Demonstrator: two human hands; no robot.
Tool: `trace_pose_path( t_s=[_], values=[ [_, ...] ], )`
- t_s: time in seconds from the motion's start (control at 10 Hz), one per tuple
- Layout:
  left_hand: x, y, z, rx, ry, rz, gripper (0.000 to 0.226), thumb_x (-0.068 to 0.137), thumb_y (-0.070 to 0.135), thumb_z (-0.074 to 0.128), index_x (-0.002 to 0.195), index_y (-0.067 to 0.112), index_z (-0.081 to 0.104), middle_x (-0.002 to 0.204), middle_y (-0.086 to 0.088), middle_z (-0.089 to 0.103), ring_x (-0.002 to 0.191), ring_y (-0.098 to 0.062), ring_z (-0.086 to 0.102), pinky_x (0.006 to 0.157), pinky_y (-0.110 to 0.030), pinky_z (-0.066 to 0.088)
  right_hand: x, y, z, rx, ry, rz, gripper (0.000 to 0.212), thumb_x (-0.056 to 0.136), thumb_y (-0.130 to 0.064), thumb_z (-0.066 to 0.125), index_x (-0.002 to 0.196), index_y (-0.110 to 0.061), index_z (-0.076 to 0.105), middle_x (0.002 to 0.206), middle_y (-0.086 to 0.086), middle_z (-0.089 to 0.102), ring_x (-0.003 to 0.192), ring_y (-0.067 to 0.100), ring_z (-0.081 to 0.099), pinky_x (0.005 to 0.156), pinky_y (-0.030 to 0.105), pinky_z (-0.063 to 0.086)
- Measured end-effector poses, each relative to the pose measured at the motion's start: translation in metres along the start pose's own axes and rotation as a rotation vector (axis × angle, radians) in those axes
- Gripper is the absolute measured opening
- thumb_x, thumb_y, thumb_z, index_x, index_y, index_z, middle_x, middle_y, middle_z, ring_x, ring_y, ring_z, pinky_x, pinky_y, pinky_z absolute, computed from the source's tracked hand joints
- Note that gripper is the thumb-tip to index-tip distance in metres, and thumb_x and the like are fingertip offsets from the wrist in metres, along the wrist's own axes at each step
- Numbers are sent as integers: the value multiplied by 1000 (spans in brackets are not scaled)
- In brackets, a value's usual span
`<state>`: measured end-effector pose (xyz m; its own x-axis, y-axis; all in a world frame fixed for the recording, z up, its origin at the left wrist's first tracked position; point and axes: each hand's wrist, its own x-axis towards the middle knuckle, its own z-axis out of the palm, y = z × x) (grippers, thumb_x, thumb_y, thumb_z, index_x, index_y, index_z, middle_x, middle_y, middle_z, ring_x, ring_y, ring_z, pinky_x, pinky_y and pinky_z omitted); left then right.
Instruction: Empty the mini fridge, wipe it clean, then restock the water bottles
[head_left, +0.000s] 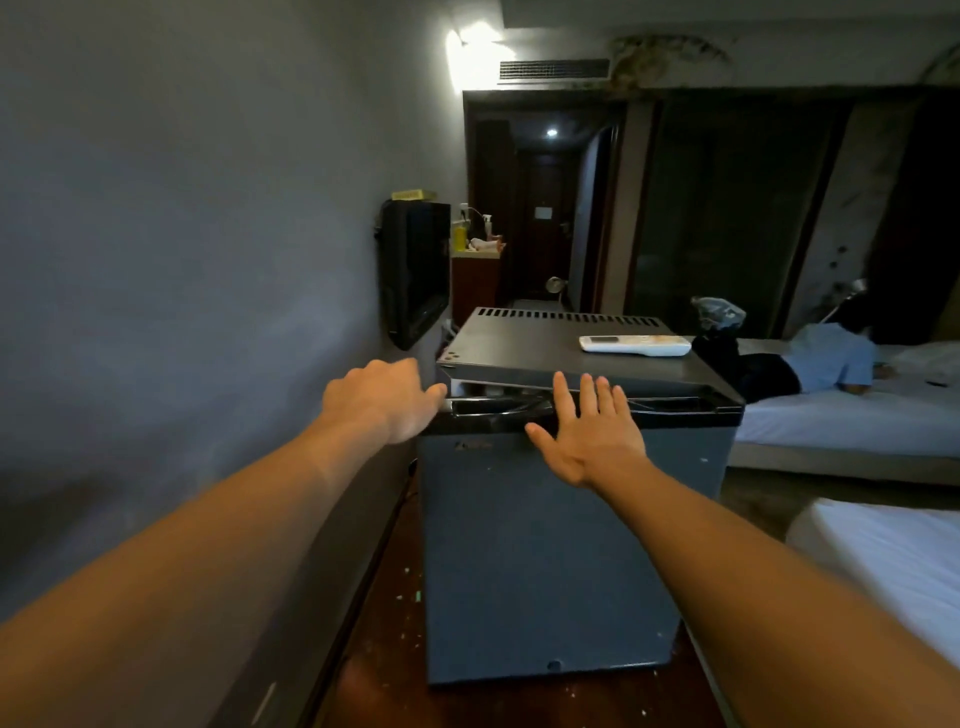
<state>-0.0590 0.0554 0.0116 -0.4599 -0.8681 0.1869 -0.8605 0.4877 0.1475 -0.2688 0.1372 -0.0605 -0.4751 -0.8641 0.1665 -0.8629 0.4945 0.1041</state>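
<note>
Mini fridge (566, 561), door top edge: L hand (384, 400) loose at corner, R hand (592, 436) flat, nothing gripped; hook handle recess (498, 408), pull evenly.

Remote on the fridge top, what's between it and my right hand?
Head view: only bare grey top panel of the mini fridge lies between the white remote and the right hand.

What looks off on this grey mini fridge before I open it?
The grey metal mini fridge has its dark flat top panel askew: the front edge is lifted, showing a white gap underneath. A white remote control lies on that panel.
</note>
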Motion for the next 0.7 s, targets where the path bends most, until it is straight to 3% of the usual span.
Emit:
trace_pose_path(
  t_s=[0.1,0.3,0.5,0.6,0.7],
  values=[
    [17,3,10,6,-12,-8,47,95,58,35,119,21,50,117,-9,58,108,-33,53,82,-42,42,18,1,13,-42,83,-20,82,96,-63,15,146,-15,-29,157,14,-25,144,29,-26,120,44,-8],
    [48,5,31,22,-34,-12,47,97,58,33,121,21,49,103,-5,55,102,-30,54,83,-42,43,46,-1,30,-109,193,16,103,89,-69,32,145,-8,-30,156,18,-26,142,31,-28,120,46,-8],
    [53,0,35,1,-65,-6,43,96,56,37,118,21,50,105,-6,57,102,-31,55,80,-40,44,44,1,20,-135,171,-5,105,88,-63,41,146,-9,-28,155,19,-27,143,30,-28,120,46,-7],
    [41,-15,22,-3,-75,-2,39,95,51,44,121,22,49,120,-8,56,111,-32,52,81,-39,44,42,-2,9,-101,27,5,106,88,-61,46,148,-10,-24,157,17,-23,144,30,-24,120,47,-5],
    [32,-33,8,-18,-32,-12,36,93,45,49,121,23,49,125,-8,55,115,-33,52,88,-41,46,35,-12,-17,96,-182,37,102,89,-57,51,152,-11,-15,159,14,-18,147,32,-16,120,50,-2]
  ],
)
